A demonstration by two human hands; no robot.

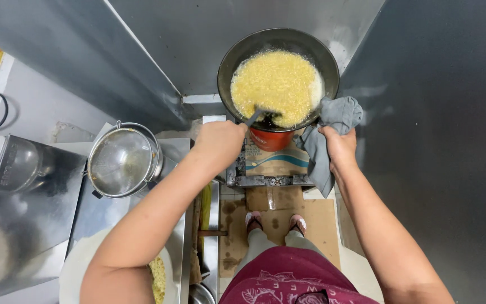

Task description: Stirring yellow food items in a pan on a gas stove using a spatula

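Observation:
A large dark wok [237, 53] sits on a red burner [270, 139] and holds foaming yellow frying food [275, 84]. My left hand [219, 142] is closed around the handle of a dark utensil [254, 117] whose end dips into the oil at the wok's near edge. My right hand [338, 145] grips a grey cloth [333, 121] pressed against the wok's right rim. My feet in pink sandals [275, 221] stand on cardboard below the stove.
A metal strainer in a steel bowl [124, 160] stands on the steel counter at left. A steel appliance [12, 208] fills the far left. A white plate with yellow crumbs [156, 278] lies near my left elbow. Steel wall panels [423, 112] enclose the stove.

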